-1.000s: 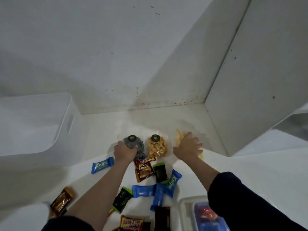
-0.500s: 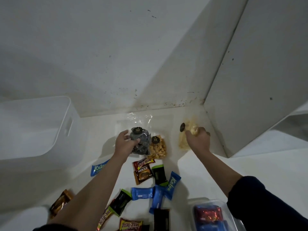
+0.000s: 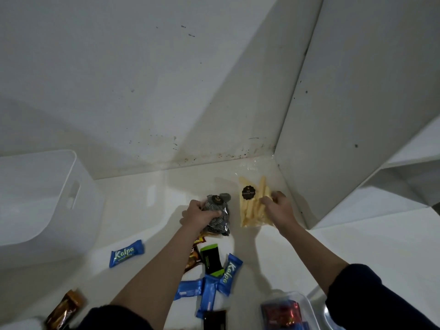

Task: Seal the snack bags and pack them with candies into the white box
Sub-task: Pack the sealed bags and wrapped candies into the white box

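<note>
My left hand [image 3: 202, 214] grips a clear snack bag of dark swirled pieces [image 3: 217, 216], lifted a little off the white counter. My right hand [image 3: 277, 207] holds a clear bag of pale yellow sticks [image 3: 250, 206] by its right side; a round black label faces me. The white box [image 3: 45, 198] stands at the far left, open. Wrapped candies lie near me: a blue Kalpa bar [image 3: 126, 253], a second blue Kalpa bar [image 3: 229, 270], a black and green packet [image 3: 212, 259] and several more blue wrappers [image 3: 207, 297]. The bag of orange snacks seen earlier is hidden.
A white wall runs behind the counter and a white cabinet side [image 3: 357, 115] closes in the right. A clear container with red and blue sweets [image 3: 288, 313] sits at the bottom right. A brown wrapper [image 3: 64, 310] lies at the bottom left.
Both hands have closed on their bags and lifted them. The yellow stick bag now stands with its label facing me. The orange snack bag has dropped out of sight behind my left hand.
</note>
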Tool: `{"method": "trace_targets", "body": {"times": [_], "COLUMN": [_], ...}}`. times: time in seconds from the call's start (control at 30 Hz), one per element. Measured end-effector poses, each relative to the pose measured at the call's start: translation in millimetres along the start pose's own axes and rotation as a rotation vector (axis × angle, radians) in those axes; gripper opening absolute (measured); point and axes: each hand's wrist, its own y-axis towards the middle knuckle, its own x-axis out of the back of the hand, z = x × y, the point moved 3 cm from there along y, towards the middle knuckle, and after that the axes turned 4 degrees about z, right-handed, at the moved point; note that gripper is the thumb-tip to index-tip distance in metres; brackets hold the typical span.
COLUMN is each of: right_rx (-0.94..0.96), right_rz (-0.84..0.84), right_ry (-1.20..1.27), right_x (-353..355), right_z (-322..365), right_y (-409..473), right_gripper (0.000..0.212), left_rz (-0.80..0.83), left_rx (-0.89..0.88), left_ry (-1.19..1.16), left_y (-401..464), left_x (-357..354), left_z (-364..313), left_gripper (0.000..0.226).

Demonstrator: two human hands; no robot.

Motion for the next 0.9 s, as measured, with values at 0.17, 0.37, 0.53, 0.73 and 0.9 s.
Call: {"method": "trace_targets", "body": {"times": [0.17,0.37,0.53,0.73,0.9], "right_rx": [0.007,0.025,0.070,0.185,0.249], "right_rz": [0.006,0.006,0.033,0.129,0.188], "right_ry": [-0.030,-0.063,-0.026,0.179,0.339], "right_x": [-1,-10,-36,-101,-183], "right_z": [-2,3,26,88,141], "right_y": [-1,-21,-59,-117,-171], "right_gripper": [0.023,0.030,0.041,0.074,0.056], "left_rz": [-0.043,-0.087,-0.083,-0.206,-0.451], "left_rx": [-0.068,-0.232,-0.408,-0.629,-0.713], "left_ry": [-0.030,-0.074,-0.172,-0.167,-0.171], "left_y": [-23,-45,-82,-122,-153], "left_x": [4,23,73,167,261], "left_z": [-16,-6,-14,-27,-31], "left_gripper": [0.062,0.069,0.080,0.070,0.061]}}
